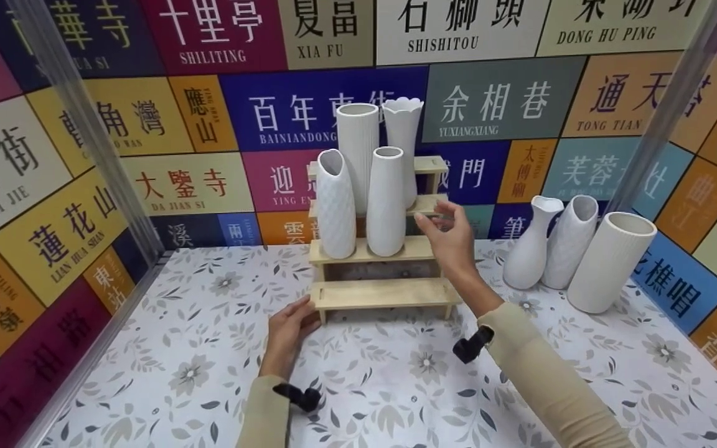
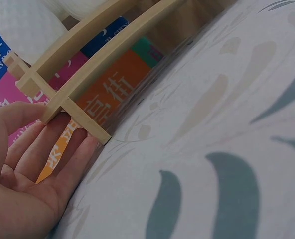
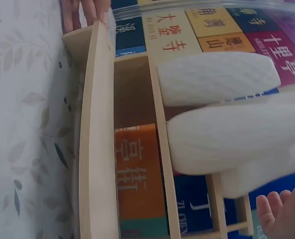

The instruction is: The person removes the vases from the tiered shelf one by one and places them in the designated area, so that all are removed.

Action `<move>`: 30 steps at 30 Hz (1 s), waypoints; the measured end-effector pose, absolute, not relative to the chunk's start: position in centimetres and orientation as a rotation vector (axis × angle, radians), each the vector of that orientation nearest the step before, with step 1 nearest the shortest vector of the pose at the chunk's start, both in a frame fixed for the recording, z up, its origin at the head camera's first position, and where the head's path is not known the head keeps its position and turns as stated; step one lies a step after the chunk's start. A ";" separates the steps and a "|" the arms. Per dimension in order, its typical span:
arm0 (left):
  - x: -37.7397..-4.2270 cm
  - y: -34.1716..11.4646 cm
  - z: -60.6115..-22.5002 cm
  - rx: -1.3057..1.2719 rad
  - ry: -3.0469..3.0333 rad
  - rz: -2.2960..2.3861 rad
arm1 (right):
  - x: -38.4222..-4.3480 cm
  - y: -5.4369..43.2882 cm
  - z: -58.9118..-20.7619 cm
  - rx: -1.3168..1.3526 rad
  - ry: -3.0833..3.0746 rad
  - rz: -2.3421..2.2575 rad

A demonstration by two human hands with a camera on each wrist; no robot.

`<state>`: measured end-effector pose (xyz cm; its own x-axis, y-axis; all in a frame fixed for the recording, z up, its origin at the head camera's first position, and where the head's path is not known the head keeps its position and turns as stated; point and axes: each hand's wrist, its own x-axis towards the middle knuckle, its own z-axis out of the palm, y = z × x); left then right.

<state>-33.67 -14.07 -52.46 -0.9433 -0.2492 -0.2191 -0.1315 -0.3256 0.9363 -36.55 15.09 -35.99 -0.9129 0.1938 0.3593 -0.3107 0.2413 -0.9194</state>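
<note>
A tiered wooden display stand (image 1: 383,294) bears several white vases. On its second step from the bottom are a textured vase with a slanted mouth (image 1: 337,211) and a slim tapered vase (image 1: 387,205). Behind them rise a ribbed cylindrical vase (image 1: 358,137) and one with a scalloped rim (image 1: 403,124). My left hand (image 1: 290,326) grips the left end of the lowest step, its fingers around the board end and leg (image 2: 85,122). Beside the stand's right side, my right hand (image 1: 455,239) is raised near the upper steps, thumb and fingers apart with nothing between them.
Three more white vases stand on the right: a narrow-necked one (image 1: 528,249), a slanted-mouth one (image 1: 573,242) and a ribbed cylinder (image 1: 610,264). A floral cloth (image 1: 358,386) covers the table. Walls of coloured signs (image 1: 486,102) enclose the back and sides.
</note>
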 end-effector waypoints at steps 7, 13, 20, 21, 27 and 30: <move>-33.6 -14.0 -52.3 0.505 -1.766 -2.469 | -37.6 12.1 -35.8 0.133 -2.122 1.712; -33.5 -13.9 -52.4 0.470 -1.784 -2.452 | -38.5 10.8 -36.4 0.134 -2.174 1.650; -33.5 -13.9 -52.4 0.481 -1.790 -2.425 | -39.5 9.8 -37.7 0.106 -2.183 1.719; -33.5 -13.9 -52.3 0.492 -1.791 -2.427 | -39.6 9.7 -37.9 0.104 -2.184 1.725; -33.6 -13.9 -52.3 0.531 -1.773 -2.447 | -40.2 9.3 -38.6 0.043 -2.214 1.697; -33.6 -14.0 -52.2 0.532 -1.784 -2.441 | -40.4 9.2 -38.8 0.014 -2.219 1.713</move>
<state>-33.58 -13.97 -52.23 -0.9374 -0.2583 -0.2334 -0.1440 -0.3229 0.9354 -40.42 9.19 -38.78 -0.9431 0.1953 0.2691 -0.2109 0.2743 -0.9382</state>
